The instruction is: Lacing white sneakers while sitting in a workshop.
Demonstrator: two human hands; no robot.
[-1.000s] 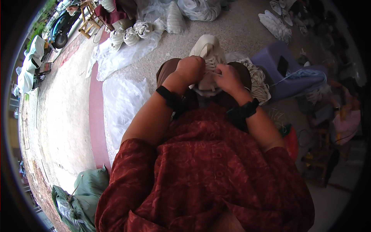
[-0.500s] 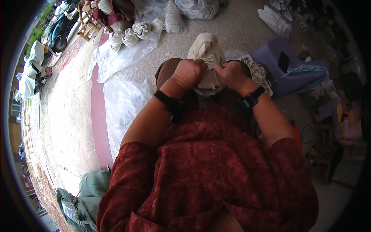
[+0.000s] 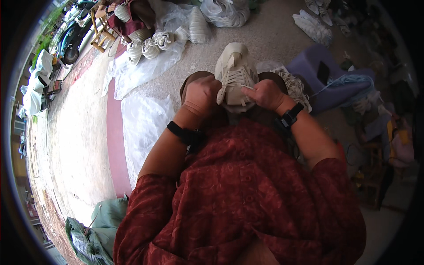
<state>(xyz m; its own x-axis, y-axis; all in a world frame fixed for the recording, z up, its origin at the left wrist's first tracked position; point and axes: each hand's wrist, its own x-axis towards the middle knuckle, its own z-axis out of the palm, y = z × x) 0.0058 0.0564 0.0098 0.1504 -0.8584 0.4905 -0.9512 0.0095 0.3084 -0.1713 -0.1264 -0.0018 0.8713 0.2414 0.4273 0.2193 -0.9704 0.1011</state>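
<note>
A beige sneaker [image 3: 237, 62] rests between my knees, its toe pointing away from me. Pale laces [image 3: 235, 78] criss-cross its front up to the tongue, which lies nearest me. At the shoe's left edge my left hand [image 3: 201, 93] is closed in a fist; what its fingers grip is hidden. My right hand [image 3: 266, 94] pinches a pale lace at the right edge, thumb toward the tongue. Dark bands circle both my wrists.
Right of my knee lies a bundle of pale laces [image 3: 297, 86], beside a purple plastic stool [image 3: 314, 73] with blue cords. Clear plastic sheeting [image 3: 148, 128] covers floor on the left. Wrapped shoes [image 3: 150, 48] stand farther off near another person [image 3: 140, 17].
My hands have moved apart from over the laces to the shoe's two sides, the left one farther. The laced front now shows between them.
</note>
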